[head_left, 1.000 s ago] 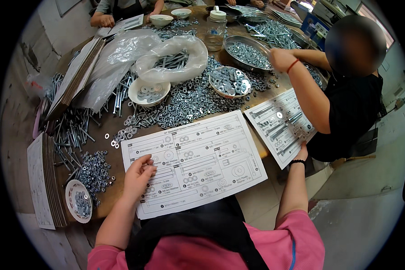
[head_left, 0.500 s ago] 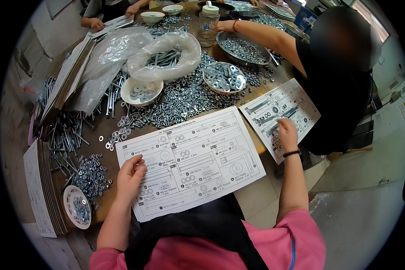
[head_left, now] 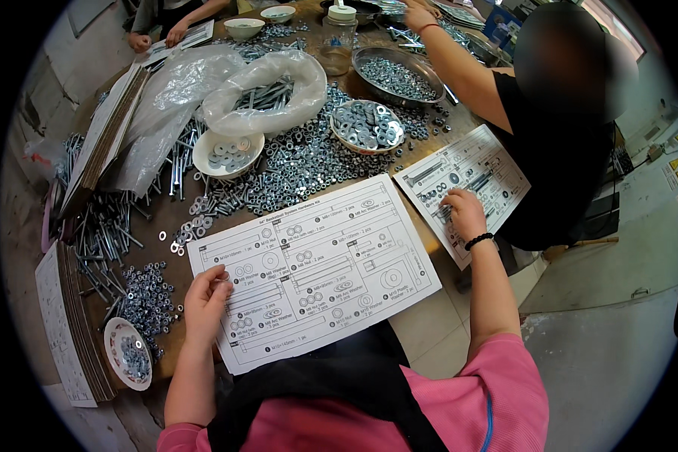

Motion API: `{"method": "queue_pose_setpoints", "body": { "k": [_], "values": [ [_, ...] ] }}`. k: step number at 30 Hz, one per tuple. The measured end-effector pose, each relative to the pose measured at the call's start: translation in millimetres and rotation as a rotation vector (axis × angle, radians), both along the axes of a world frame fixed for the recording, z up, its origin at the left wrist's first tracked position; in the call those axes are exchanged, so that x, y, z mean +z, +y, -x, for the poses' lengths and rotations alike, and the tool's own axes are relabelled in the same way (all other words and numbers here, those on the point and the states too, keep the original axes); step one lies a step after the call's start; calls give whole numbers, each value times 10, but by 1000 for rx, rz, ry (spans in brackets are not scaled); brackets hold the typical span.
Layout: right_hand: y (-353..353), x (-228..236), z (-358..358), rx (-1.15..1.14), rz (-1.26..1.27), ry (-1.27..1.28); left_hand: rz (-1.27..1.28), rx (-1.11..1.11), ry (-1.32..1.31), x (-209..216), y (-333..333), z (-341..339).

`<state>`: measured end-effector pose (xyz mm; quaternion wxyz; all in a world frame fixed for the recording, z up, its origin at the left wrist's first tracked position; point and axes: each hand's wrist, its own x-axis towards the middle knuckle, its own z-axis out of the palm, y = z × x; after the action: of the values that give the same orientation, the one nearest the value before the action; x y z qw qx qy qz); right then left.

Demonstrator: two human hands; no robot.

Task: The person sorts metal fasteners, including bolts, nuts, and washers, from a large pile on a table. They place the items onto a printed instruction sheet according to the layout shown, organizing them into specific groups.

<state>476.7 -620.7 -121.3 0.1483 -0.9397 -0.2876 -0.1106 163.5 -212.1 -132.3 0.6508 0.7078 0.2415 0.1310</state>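
Observation:
A printed white card (head_left: 320,339) with outline drawings of bolts, nuts and washers lies before me at the table's near edge. Over its left side, my left hand (head_left: 206,301) is closed, thumb and fingertips together; a small shiny bit shows there, too small to name. To the right, my right hand (head_left: 467,216) reaches to a second card (head_left: 505,181), which carries bolts, washers and nuts. Its fingers are bent and pressed together at the hardware; what they hold, if anything, is hidden.
Loose nuts (head_left: 294,169) heap mid-table behind the card, near a bowl of washers (head_left: 366,126) and a smaller washer bowl (head_left: 228,154). A bag of bolts (head_left: 265,94), card stacks (head_left: 64,324) and a nut bowl (head_left: 128,354) stand left. A co-worker's arm (head_left: 467,68) reaches across the right.
My right hand has moved slightly left over the second card. My left hand has drawn a little left and down. The co-worker's hand has lifted away from the jar toward the back.

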Motion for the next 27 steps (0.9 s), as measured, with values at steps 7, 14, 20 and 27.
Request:
{"method": "queue_pose_setpoints", "body": {
  "k": [7, 14, 20, 27],
  "values": [
    [215, 8, -127, -62, -103, -28, -24, 11, -2, -2, 39, 20],
    [1032, 77, -429, -137, 132, 15, -53, 74, -24, 30, 40, 68],
    [1261, 68, -786, -301, 367, 321, -149, 127, -8, 111, 145, 165],
    [1411, 160, -739, -268, 367, 287, -267, 202, -29, 100, 403, 64]
  ]
}}
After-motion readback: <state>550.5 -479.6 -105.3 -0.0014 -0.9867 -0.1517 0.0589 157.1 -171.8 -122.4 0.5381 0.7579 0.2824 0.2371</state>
